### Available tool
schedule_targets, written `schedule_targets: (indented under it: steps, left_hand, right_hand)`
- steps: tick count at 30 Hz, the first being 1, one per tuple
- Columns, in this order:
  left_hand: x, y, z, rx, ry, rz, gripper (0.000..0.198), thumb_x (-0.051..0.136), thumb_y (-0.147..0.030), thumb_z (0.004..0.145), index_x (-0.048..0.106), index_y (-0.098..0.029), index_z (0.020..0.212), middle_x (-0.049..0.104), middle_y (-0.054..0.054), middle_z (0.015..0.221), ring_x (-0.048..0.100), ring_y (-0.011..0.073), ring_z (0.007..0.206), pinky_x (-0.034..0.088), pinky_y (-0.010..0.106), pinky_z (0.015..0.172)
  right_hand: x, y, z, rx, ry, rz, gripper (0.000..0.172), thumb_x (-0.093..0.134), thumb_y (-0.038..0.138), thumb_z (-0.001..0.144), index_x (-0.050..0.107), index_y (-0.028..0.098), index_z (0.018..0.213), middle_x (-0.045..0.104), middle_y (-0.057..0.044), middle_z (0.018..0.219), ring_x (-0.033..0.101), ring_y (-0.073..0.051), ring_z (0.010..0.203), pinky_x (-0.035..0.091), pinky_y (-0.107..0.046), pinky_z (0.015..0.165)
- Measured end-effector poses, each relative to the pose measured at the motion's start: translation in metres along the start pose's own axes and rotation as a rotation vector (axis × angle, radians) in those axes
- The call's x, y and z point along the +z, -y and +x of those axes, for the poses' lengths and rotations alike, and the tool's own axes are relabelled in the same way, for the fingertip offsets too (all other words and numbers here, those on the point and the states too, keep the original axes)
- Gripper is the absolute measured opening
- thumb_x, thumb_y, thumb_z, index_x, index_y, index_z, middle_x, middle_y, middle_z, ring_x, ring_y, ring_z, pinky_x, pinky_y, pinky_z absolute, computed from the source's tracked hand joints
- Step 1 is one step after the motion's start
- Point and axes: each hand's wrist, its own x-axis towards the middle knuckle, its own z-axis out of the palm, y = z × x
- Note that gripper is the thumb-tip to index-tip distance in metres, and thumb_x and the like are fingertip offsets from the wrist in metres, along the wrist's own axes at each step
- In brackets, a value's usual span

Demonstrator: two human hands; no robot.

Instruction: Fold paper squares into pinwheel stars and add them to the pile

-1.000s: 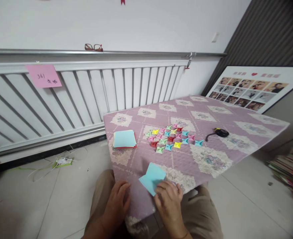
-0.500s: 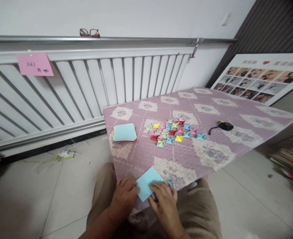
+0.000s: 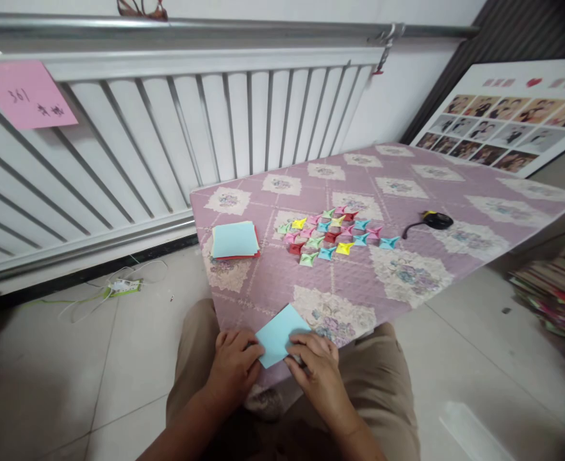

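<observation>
A light blue sheet of paper (image 3: 278, 334) lies turned like a diamond at the near edge of the cloth-covered table. My left hand (image 3: 237, 358) is closed on its left corner, thumb and curled fingers at the paper. At the right side of the sheet, my right hand (image 3: 315, 360) pinches the edge, with bent fingers on top and the thumb below. Beyond my hands, several small folded paper pieces (image 3: 331, 237) in pink, green, yellow, red and blue stand in rows. To their left is a stack of coloured paper (image 3: 235, 240), light blue on top.
A black object with a cord-like strap (image 3: 437, 220) rests on the table's right part. The patterned tablecloth (image 3: 244, 288) reaches back to a white radiator (image 3: 258, 121). A power strip (image 3: 123, 287) with cables lies on the floor at left. A photo board (image 3: 508, 118) leans at the far right.
The camera view has shifted, so the table sits higher in the picture. Both hands stay at the blue paper, and the crease seen across it earlier no longer shows clearly.
</observation>
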Motion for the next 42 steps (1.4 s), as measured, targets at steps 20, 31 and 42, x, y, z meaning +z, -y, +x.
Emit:
schedule_targets:
  steps: [20, 31, 42]
  left_hand:
    - [-0.007, -0.003, 0.029, -0.196, 0.228, 0.154, 0.019, 0.052, -0.028, 0.087, 0.058, -0.019, 0.071, 0.061, 0.002, 0.086, 0.053, 0.0221, 0.087, 0.031, 0.039, 0.081]
    - [-0.013, -0.011, 0.046, -0.261, 0.350, 0.234, 0.019, 0.051, -0.029, 0.084, 0.063, -0.020, 0.073, 0.065, 0.005, 0.089, 0.056, 0.0247, 0.089, 0.035, 0.040, 0.081]
    - [-0.014, -0.011, 0.050, -0.257, 0.343, 0.231, 0.017, 0.052, -0.027, 0.082, 0.063, -0.019, 0.071, 0.066, 0.005, 0.087, 0.058, 0.0256, 0.088, 0.036, 0.040, 0.080]
  right_hand:
    - [-0.004, -0.006, -0.002, -0.095, 0.036, -0.073, 0.012, 0.054, 0.019, 0.088, 0.062, 0.029, 0.089, 0.067, 0.001, 0.100, 0.057, -0.020, 0.098, 0.029, -0.041, 0.093]
    - [-0.007, -0.007, -0.007, -0.123, 0.066, -0.135, 0.016, 0.054, 0.021, 0.088, 0.064, 0.028, 0.097, 0.066, -0.001, 0.107, 0.055, -0.021, 0.106, 0.029, -0.043, 0.099]
    - [-0.015, -0.008, -0.008, -0.266, 0.119, -0.249, 0.029, 0.058, 0.023, 0.086, 0.061, 0.031, 0.114, 0.065, -0.001, 0.115, 0.054, -0.020, 0.109, 0.023, -0.040, 0.103]
